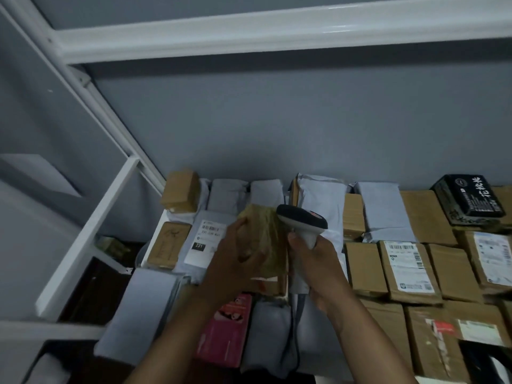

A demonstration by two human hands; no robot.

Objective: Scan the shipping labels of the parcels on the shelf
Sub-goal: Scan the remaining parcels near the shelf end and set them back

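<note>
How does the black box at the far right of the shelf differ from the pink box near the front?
The black box sits on top of cardboard boxes at the back right; the pink box lies low at the front, between grey bags. The black box bears large white characters; the pink box shows a picture, too blurred to read. Neither is touched by the hands, and neither shows a shipping label.

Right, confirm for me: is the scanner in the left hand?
No, the scanner is held by the right hand, while the left hand grips a taped brown parcel.
</note>
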